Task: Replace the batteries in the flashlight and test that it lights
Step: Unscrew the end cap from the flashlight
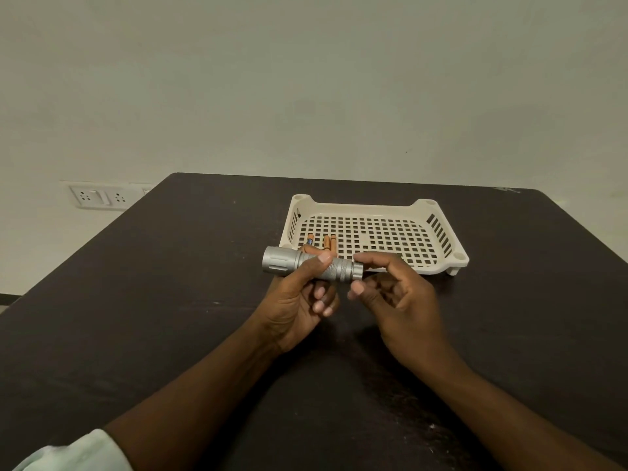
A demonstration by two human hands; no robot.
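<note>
A silver metal flashlight (pixel 285 261) lies level above the dark table, its wide head pointing left. My left hand (pixel 299 300) grips its body from below, thumb on top. My right hand (pixel 394 294) is at the tail end, with forefinger and thumb pinching the tail cap (pixel 355 268). Behind the flashlight, a few orange batteries (pixel 329 243) lie in the near left corner of the cream plastic tray (pixel 438 263); one more battery (pixel 310 240) has a blue label. Their lower ends are hidden by the flashlight.
The perforated tray sits at the middle back of the dark table (pixel 170 300). A wall socket panel (pixel 98 197) is on the wall at the left, beyond the table's edge. A light sleeve (pixel 68 453) shows on my left arm.
</note>
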